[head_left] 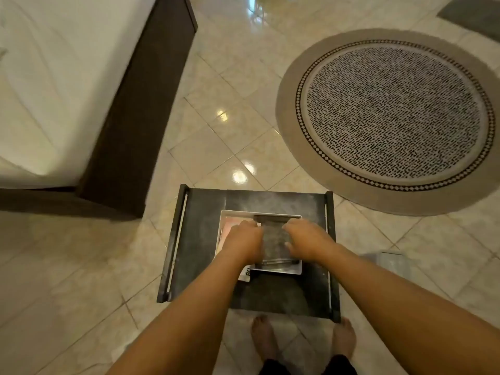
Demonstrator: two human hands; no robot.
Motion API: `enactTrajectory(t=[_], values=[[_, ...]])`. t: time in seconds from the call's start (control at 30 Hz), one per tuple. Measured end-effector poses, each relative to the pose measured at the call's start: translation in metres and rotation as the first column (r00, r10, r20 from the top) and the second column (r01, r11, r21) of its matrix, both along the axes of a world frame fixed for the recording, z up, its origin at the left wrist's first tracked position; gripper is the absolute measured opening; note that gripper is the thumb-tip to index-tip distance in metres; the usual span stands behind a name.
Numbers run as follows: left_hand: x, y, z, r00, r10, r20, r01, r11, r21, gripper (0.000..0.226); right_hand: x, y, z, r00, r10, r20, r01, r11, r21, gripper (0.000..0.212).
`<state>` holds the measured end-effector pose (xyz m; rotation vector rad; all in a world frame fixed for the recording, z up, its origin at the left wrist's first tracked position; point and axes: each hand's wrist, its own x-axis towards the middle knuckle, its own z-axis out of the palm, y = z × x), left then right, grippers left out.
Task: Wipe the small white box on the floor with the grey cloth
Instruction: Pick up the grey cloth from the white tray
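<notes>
A small white box (281, 269) sits on a dark low tray-like stand (200, 239) on the tiled floor. A grey cloth (273, 239) lies stretched over the box's middle. My left hand (242, 240) grips the cloth's left side and my right hand (307, 240) grips its right side; both press down on the box. Something pinkish (232, 223) shows inside the box at the left. A white label with digits (244, 274) pokes out under my left wrist.
A bed with a dark wooden frame (130, 109) fills the left. A round patterned rug (392, 117) lies at the right. A pale flat object (392, 262) rests on the floor beside my right forearm. My bare feet (303, 339) stand just behind the stand.
</notes>
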<state>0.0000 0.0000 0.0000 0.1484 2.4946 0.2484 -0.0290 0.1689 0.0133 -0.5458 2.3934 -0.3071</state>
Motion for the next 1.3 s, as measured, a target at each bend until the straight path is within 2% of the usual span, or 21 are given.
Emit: enactTrajectory(t=[0.13, 0.33, 0.47, 0.63, 0.83, 0.97, 1.03, 1.17, 1.3], values=[[-0.014, -0.001, -0.035, 0.996, -0.045, -0.074, 0.046, 0.999, 0.001, 0.045, -0.008, -0.011, -0.036, 0.998, 0.049, -0.049, -0.045, 0.997, 0.068, 0.031], [-0.024, 0.002, -0.084, 0.981, -0.137, -0.14, 0.133, 0.99, -0.036, 0.056, -0.013, -0.017, -0.081, 0.977, 0.141, -0.162, -0.109, 0.975, 0.196, 0.038], [-0.024, 0.008, -0.1, 0.968, -0.141, -0.207, 0.129, 0.989, -0.07, 0.062, -0.012, -0.02, -0.098, 0.969, 0.096, -0.226, -0.053, 0.98, 0.189, 0.033], [-0.023, 0.017, -0.112, 0.951, -0.121, -0.285, 0.096, 0.991, -0.097, 0.035, -0.009, -0.026, -0.109, 0.962, 0.044, -0.271, 0.019, 0.974, 0.226, 0.02], [-0.02, 0.02, -0.123, 0.926, -0.079, -0.369, 0.06, 0.996, -0.061, 0.017, -0.007, -0.029, -0.116, 0.958, 0.034, -0.285, 0.036, 0.971, 0.238, 0.021], [-0.022, 0.023, -0.12, 0.924, -0.049, -0.379, 0.043, 0.999, -0.023, 0.008, -0.008, -0.027, -0.111, 0.973, 0.015, -0.231, 0.034, 0.978, 0.204, 0.018], [-0.02, 0.021, -0.117, 0.929, -0.072, -0.362, 0.074, 0.997, -0.008, 0.014, -0.011, -0.026, -0.105, 0.984, -0.033, -0.177, 0.06, 0.987, 0.146, 0.018], [-0.017, 0.011, -0.097, 0.951, -0.057, -0.305, 0.081, 0.995, 0.066, 0.027, -0.017, -0.02, -0.082, 0.981, -0.192, -0.027, 0.192, 0.981, 0.006, 0.036], [-0.028, 0.005, -0.061, 0.979, 0.007, -0.202, 0.018, 0.992, 0.125, 0.038, -0.02, -0.012, -0.05, 0.947, -0.301, 0.112, 0.311, 0.946, -0.09, 0.013]])
